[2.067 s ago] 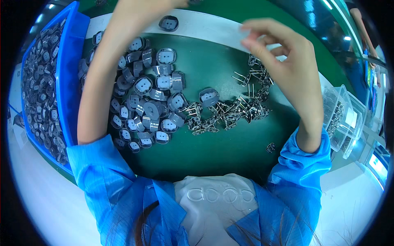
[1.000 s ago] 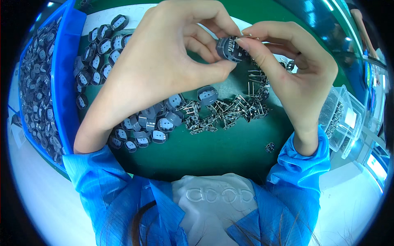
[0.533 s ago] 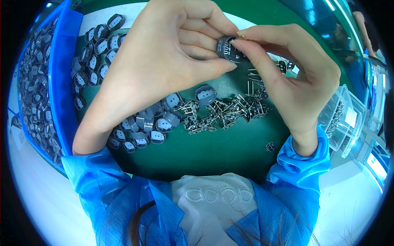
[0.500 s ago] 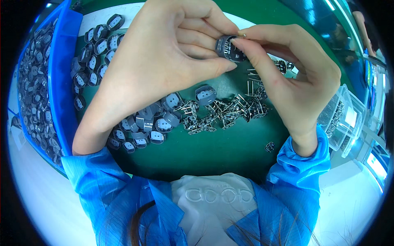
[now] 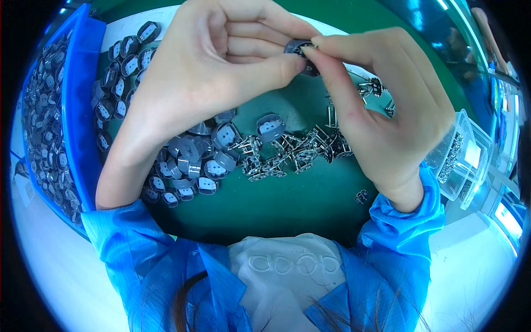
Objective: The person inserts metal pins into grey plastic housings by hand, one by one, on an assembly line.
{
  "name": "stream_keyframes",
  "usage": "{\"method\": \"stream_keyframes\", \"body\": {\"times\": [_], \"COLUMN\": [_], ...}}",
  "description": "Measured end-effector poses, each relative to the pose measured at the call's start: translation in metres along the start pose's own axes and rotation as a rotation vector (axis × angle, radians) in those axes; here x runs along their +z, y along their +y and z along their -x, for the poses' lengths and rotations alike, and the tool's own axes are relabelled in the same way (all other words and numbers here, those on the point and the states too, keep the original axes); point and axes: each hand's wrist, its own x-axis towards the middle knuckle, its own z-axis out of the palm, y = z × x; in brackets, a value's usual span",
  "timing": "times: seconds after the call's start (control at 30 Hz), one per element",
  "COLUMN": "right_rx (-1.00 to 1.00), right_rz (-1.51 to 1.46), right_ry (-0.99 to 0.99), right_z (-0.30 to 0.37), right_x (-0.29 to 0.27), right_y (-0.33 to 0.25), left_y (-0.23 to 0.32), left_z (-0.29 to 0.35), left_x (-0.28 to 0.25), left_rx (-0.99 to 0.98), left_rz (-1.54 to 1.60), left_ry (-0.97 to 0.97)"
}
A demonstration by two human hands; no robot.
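Note:
My left hand grips a small dark grey round plastic housing between its thumb and fingers, above the far side of the green work surface. Thumb and forefinger of my right hand are pinched together at the housing's open face. A tiny brass-coloured bit shows at those fingertips, too small to name. Below the hands, another grey housing lies by a heap of metal parts with long pins. A pile of similar grey housings spreads under my left forearm.
A blue bin full of grey housings stands at the left. More loose housings lie beside it. On the right is a clear plastic box holding small metal pieces. One small metal part sits alone near my right sleeve.
Both hands have shifted slightly left and up with the housing. The housing has tilted, and the right fingertips now cover more of its face.

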Motion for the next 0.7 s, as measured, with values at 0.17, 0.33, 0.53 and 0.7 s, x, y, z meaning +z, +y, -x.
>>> {"method": "stream_keyframes", "body": {"times": [0.17,0.33,0.53,0.7], "right_rx": [0.298,0.652,0.971,0.468], "right_rz": [-0.317,-0.724,-0.767,-0.103], "right_ry": [-0.023,-0.059,-0.098,-0.242], "right_z": [0.004,0.000,-0.018,0.006], "right_x": [0.009,0.018,0.009,-0.004], "right_y": [-0.005,-0.015,-0.018,0.027], "left_y": [0.003,0.003,0.028,-0.008], "left_z": [-0.002,-0.001,-0.021,-0.050], "left_x": [-0.005,0.005,0.011,-0.052], "left_rx": [-0.027,0.004,-0.171,0.064], "left_rz": [-0.074,-0.094,-0.082,-0.396], "left_ry": [0.017,0.084,0.128,0.288]}}
